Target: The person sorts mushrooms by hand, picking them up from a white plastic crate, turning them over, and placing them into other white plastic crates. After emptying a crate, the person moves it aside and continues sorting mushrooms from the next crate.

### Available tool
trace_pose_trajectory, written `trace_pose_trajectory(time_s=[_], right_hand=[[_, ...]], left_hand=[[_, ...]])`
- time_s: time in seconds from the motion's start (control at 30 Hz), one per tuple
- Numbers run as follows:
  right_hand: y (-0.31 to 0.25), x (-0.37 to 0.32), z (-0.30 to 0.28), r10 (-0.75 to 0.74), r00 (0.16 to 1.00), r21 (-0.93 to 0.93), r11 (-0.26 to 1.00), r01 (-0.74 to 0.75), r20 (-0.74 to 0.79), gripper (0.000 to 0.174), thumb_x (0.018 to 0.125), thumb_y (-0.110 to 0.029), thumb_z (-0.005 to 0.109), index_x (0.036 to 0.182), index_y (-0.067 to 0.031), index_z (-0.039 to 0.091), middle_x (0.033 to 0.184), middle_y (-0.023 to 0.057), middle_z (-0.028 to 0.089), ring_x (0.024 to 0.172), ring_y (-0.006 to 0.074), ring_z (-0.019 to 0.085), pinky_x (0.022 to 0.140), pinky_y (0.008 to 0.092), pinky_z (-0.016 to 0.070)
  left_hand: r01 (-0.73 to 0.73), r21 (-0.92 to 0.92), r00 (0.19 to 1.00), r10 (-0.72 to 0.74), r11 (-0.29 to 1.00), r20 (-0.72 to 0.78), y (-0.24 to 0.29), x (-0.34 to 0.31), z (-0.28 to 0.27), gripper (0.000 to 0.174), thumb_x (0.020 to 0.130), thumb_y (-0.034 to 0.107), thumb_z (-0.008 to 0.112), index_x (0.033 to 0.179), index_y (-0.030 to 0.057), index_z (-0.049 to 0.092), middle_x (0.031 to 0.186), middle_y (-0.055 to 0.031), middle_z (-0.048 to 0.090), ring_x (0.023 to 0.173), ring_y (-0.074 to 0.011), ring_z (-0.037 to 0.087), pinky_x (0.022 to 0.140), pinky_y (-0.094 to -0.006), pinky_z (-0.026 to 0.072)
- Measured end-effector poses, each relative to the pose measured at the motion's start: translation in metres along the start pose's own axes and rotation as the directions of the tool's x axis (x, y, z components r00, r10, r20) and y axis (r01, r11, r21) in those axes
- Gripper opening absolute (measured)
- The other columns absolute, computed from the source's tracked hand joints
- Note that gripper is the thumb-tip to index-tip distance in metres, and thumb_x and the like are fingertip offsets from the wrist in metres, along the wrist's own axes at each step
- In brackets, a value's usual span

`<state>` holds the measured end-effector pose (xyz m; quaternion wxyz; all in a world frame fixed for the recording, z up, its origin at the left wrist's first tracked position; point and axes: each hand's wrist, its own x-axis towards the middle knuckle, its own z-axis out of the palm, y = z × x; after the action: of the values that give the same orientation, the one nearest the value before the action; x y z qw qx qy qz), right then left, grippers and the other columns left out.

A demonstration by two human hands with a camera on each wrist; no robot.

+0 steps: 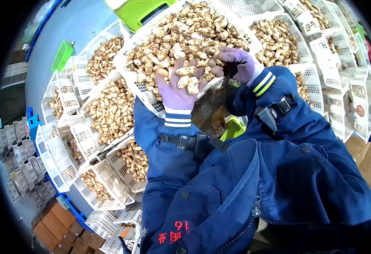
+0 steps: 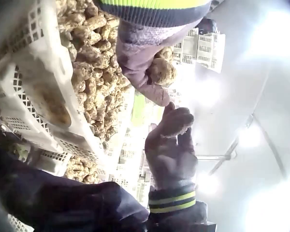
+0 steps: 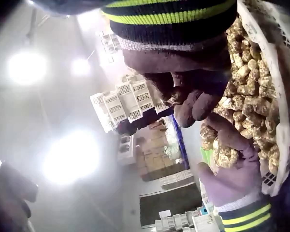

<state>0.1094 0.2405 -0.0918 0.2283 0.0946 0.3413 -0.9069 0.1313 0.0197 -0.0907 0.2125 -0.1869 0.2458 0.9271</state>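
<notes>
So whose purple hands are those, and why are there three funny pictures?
They belong to a person wearing purple gloves; no robot here. The biggest picture looks down from the person's head. The other two look out from the left and right wrists, so things seem sideways. The left hand holds a few lumpy, brownish pieces. I can't tell whether the right hand holds any. In front, a white crate is heaped with more, and other crates stand around it.

We saw the left hand and the right hand gloved in lilac, the cuffs navy with yellow-green stripes, the jacket navy with red lettering. We noted pieces mottled brown and cream, white crates patterned with rows of holes, a lime-green bin, brown cartons and a blue floor.
</notes>
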Motion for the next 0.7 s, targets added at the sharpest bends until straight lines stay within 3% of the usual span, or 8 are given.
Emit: trace_pose_trajectory(time_s=[0.2,0.37,0.43,0.47,0.53,0.57,0.6,0.7], right_hand=[[-0.002,-0.015,0.018,0.135,0.964,0.095,0.989,-0.116,-0.230,0.033,0.096,-0.019,0.050,0.122,0.0011,0.049,0.106,0.0239,0.064,0.092,0.0419,0.067,0.082,0.0511,0.0572],[0.047,-0.027,-0.030,-0.244,0.968,-0.113,0.962,0.250,0.057,0.036,0.095,-0.011,0.052,0.130,-0.0019,0.051,0.120,0.0145,0.062,0.104,0.0260,0.064,0.090,0.0390,0.0535],[0.015,-0.031,-0.005,0.031,0.988,-0.116,0.992,-0.049,-0.154,0.040,0.095,-0.005,0.051,0.135,-0.0027,0.047,0.123,0.0106,0.060,0.104,0.0208,0.064,0.092,0.0354,0.0523],[0.023,-0.037,-0.020,-0.141,0.990,-0.100,0.985,0.138,-0.027,0.039,0.095,-0.004,0.051,0.134,-0.0024,0.048,0.122,0.0106,0.060,0.103,0.0198,0.064,0.089,0.0344,0.0524],[0.023,-0.038,-0.047,-0.350,0.901,0.087,0.937,0.339,0.255,0.035,0.095,-0.003,0.051,0.130,-0.0013,0.050,0.120,0.0116,0.060,0.101,0.0187,0.063,0.086,0.0334,0.0515],[0.012,-0.048,-0.039,-0.365,0.915,0.017,0.930,0.368,0.174,0.033,0.095,-0.004,0.050,0.127,-0.0001,0.051,0.118,0.0125,0.061,0.101,0.0203,0.062,0.086,0.0341,0.0511],[0.000,-0.058,-0.030,-0.377,0.922,-0.059,0.922,0.383,0.092,0.031,0.094,-0.004,0.049,0.124,0.0010,0.053,0.116,0.0135,0.061,0.101,0.0218,0.061,0.086,0.0348,0.0506],[-0.034,-0.094,-0.040,-0.479,0.873,0.138,0.862,0.488,-0.089,0.031,0.092,-0.007,0.048,0.120,0.0028,0.055,0.110,0.0157,0.063,0.103,0.0254,0.060,0.087,0.0338,0.0503]], left_hand=[[-0.267,0.044,0.963,0.268,0.963,-0.021,0.015,-0.010,0.053,0.067,0.098,0.060,0.031,0.141,0.0090,0.041,0.136,-0.0189,0.050,0.117,-0.0385,0.055,0.091,-0.0539,0.0499],[-0.620,0.082,0.596,0.400,0.781,0.697,-0.108,-0.012,0.142,0.065,0.094,0.030,0.061,0.145,0.0008,0.032,0.132,-0.0182,0.053,0.113,-0.0285,0.057,0.102,-0.0385,0.0418],[-0.777,0.488,0.601,0.238,0.398,0.763,-0.110,-0.024,0.174,0.063,0.095,0.023,0.061,0.146,-0.0004,0.031,0.139,-0.0196,0.047,0.119,-0.0271,0.055,0.104,-0.0344,0.0388],[-0.705,0.621,0.695,0.159,0.342,0.701,-0.097,-0.026,0.176,0.061,0.096,0.022,0.060,0.146,-0.0004,0.032,0.141,-0.0198,0.045,0.120,-0.0264,0.054,0.104,-0.0338,0.0391],[-0.232,0.132,0.836,0.128,0.964,0.534,-0.088,-0.005,0.143,0.050,0.100,0.024,0.051,0.141,-0.0029,0.038,0.139,-0.0176,0.049,0.109,-0.0204,0.058,0.098,-0.0332,0.0439],[-0.486,0.585,0.822,0.111,0.649,0.559,-0.052,-0.016,0.135,0.046,0.102,0.025,0.044,0.137,-0.0040,0.042,0.134,-0.0172,0.053,0.111,-0.0200,0.057,0.096,-0.0317,0.0464],[-0.245,0.430,0.924,0.075,0.869,0.375,-0.047,-0.007,0.103,0.043,0.102,0.024,0.044,0.134,-0.0042,0.046,0.125,-0.0162,0.059,0.110,-0.0212,0.059,0.094,-0.0299,0.0482],[-0.107,0.824,0.986,0.165,0.557,0.016,-0.003,-0.011,0.042,0.039,0.103,0.021,0.042,0.132,-0.0038,0.047,0.117,-0.0174,0.063,0.112,-0.0244,0.061,0.093,-0.0309,0.0506]])
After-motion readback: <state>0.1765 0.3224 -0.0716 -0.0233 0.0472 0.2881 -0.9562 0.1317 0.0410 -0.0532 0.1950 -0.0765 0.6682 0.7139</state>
